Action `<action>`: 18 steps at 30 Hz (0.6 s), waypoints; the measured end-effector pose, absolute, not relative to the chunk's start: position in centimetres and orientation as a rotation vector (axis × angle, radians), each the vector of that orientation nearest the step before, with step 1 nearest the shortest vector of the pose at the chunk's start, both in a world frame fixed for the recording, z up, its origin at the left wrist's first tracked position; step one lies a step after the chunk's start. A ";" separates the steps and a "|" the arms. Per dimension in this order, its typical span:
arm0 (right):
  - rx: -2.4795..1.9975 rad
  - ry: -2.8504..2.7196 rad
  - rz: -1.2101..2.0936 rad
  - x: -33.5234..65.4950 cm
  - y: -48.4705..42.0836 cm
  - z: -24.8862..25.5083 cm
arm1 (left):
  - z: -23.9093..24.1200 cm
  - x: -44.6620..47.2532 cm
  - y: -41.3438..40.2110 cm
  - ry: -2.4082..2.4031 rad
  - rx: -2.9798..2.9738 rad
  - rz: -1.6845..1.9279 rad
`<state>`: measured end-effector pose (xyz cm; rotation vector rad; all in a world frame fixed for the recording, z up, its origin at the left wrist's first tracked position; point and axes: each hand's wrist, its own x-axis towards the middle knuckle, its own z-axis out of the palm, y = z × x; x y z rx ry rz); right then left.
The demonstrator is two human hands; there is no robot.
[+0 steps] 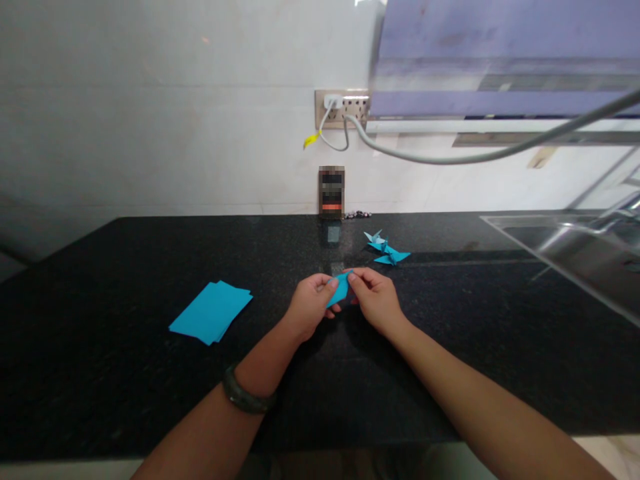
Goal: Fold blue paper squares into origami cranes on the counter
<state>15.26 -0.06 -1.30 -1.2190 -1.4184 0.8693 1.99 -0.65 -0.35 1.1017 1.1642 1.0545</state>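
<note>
A small folded piece of blue paper [340, 289] is held between both hands just above the black counter [125, 280]. My left hand [311, 305] pinches its left side with thumb and fingers closed. My right hand [376, 298] pinches its upper right end the same way. A dark band sits on my left wrist. A stack of flat blue paper sheets [211, 311] lies on the counter to the left of my hands. Behind my hands lie two folded blue paper figures [386, 249].
A small dark object [331, 192] stands against the wall at the counter's back edge. A wall socket [342, 107] above it has a white plug and a grey cable running right. A steel sink [565, 243] is at the far right.
</note>
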 end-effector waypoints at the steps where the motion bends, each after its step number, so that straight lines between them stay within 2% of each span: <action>1: -1.221 -1.419 0.868 15.3 -0.1 -1.3 | -0.4 2.0 -0.6 1.170 1.125 1.057; 9: -1.264 -1.470 0.811 14.9 -0.5 -0.9 | -0.2 2.0 -0.5 1.307 1.187 0.994; 18: -1.222 -1.340 0.964 14.7 -0.4 -0.8 | -0.6 1.6 -0.4 1.306 1.390 1.088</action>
